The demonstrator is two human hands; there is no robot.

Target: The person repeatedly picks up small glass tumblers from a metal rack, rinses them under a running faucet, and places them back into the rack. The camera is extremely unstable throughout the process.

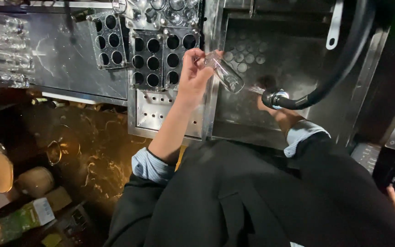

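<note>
Over the sink (293,59), left hand (194,73) grips glass (225,72).

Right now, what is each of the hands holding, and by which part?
The left hand grips a clear glass tube by one end. The right hand holds the black hose just behind its metal nozzle.

A metal rack (163,57) with round holes sits left of the steel sink (252,123), and a smaller holed rack (107,39) lies on the steel counter (65,64). Clear glasses (3,50) stand at far left. Below, a dark marbled surface (92,155) holds packets (17,219) and a glass jug (60,146).
</note>
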